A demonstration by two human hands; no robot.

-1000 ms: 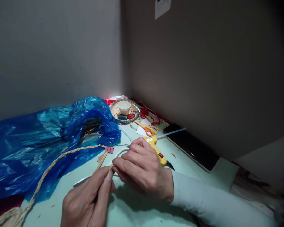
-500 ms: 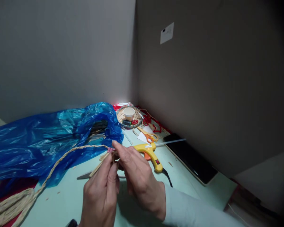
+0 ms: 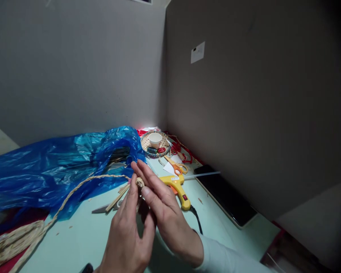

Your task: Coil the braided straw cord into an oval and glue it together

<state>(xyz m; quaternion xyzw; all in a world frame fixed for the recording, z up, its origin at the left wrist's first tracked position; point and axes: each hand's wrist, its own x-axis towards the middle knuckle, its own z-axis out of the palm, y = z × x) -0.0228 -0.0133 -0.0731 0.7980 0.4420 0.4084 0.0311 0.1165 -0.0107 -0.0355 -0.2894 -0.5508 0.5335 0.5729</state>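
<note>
My left hand (image 3: 129, 231) and my right hand (image 3: 170, 216) come together over the table, fingers stretched. Pressed between them is a small coil of twisted straw cord (image 3: 140, 182); only its upper end shows. From behind my left fingers the cord (image 3: 74, 191) runs left to a loose hank of straw cord (image 3: 17, 240). A bit of pink (image 3: 129, 181) shows by the left fingertips. Just beyond my right hand lies a yellow glue gun (image 3: 182, 193) with a glue stick (image 3: 201, 175) in its back. Grey scissor blades (image 3: 100, 209) and straw strips (image 3: 117, 199) lie left of my hands.
A blue plastic bag (image 3: 59, 163) spreads across the back left. Orange-handled scissors (image 3: 177, 167), a woven basket (image 3: 143, 146) with a white cup (image 3: 155, 139), and a black phone or tablet (image 3: 227, 197) lie at the right. Grey partitions (image 3: 74, 76) enclose the table.
My fingers have straightened from a bent pinch, and my palms now press around the coil. Its rolled end has come into sight. The camera view has tilted up slightly.
</note>
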